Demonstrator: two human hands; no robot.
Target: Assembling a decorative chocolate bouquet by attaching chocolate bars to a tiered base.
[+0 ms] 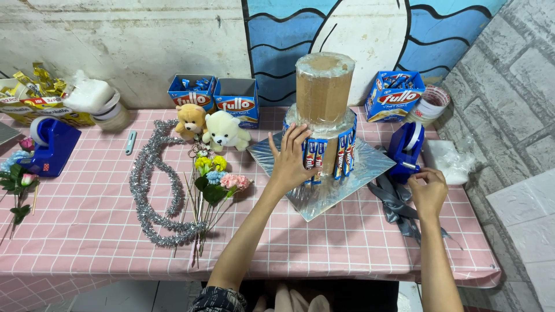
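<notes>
We see the left hand (291, 160) spread open, palm and fingers pressed flat against the blue snack sticks (328, 155) standing round the lower tier of the two-tier cardboard tower (324, 86), which sits on a silver board (324, 193) at the middle of the pink checked table (324, 242). The right hand (428, 190) is curled, fingertips pinched together just beside the blue tape dispenser (406, 144); whether tape lies between them we cannot tell, and grey ribbon (399, 209) rests beneath it

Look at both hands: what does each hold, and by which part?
Left hand presses snack sticks against the cardboard tower's lower tier. Right hand pinches at the blue tape dispenser's front; tape too small to tell.
</notes>
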